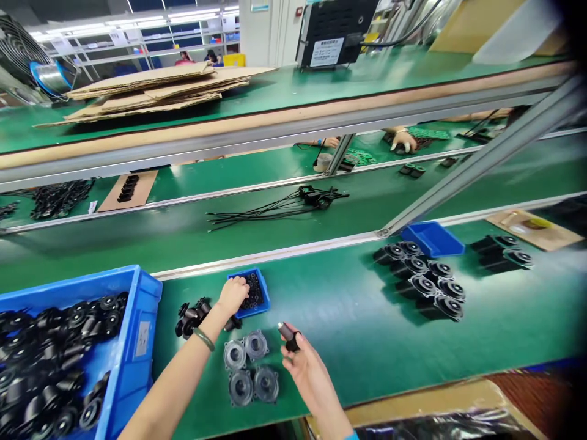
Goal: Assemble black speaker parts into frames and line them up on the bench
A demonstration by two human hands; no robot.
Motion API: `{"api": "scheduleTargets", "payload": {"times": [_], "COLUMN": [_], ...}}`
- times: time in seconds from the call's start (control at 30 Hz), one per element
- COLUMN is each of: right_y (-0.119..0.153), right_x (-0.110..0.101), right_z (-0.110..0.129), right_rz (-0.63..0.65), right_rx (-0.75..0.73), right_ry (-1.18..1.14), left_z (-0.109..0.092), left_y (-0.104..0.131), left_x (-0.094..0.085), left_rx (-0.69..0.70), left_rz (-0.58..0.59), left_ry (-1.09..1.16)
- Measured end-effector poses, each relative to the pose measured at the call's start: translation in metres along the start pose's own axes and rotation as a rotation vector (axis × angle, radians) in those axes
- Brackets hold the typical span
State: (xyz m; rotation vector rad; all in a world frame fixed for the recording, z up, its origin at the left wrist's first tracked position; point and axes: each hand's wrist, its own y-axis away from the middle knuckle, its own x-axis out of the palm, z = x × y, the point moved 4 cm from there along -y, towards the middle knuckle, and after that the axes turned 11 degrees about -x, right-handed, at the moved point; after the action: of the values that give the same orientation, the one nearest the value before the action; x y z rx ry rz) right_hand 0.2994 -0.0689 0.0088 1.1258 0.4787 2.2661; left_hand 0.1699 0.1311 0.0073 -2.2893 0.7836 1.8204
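Observation:
My left hand, a green bangle on its wrist, reaches over the left side of a small blue tray of small black rings. Its fingers are bent together at the rings; anything between them is too small to make out. My right hand holds up a black cylindrical motor-like part with a pale tip, gripped between thumb and fingers. Several round grey housings lie between my forearms. Left of the tray, loose black parts of a similar kind lie beside my left forearm.
A big blue bin heaped with black parts stands at left. To the right are grouped assembled units and a blue tray. A metal frame post slants across the bench. Other people's hands work beyond it.

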Motion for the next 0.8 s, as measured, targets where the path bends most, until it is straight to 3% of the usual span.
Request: {"api": "scheduleTargets", "payload": {"times": [0.27, 0.37, 0.53, 0.7, 0.8], "right_y": [0.024, 0.026, 0.025, 0.027, 0.029], "right_x": [0.024, 0.018, -0.006, -0.015, -0.014], "right_z": [-0.009, -0.015, -0.021, -0.023, -0.019], "right_rz": [0.062, 0.004, -0.124, -0.152, -0.154], "right_rx": [-0.192, -0.216, -0.212, -0.199, -0.202], "right_ry": [0.097, 0.086, 0.049, 0.036, 0.017], "left_z": [-0.005, 0.002, -0.006, -0.033, -0.037], "left_y": [0.058, 0.069, 0.046, 0.01, 0.0], "left_x": [-0.005, -0.01, -0.009, 0.013, 0.022], "left_rx": [-0.136, -0.148, -0.115, -0.126, -0.163], "left_rz": [-0.128, -0.136, -0.041, 0.074, 0.113], "left_ry": [0.211, 0.2, 0.135, 0.123, 0.198]}}
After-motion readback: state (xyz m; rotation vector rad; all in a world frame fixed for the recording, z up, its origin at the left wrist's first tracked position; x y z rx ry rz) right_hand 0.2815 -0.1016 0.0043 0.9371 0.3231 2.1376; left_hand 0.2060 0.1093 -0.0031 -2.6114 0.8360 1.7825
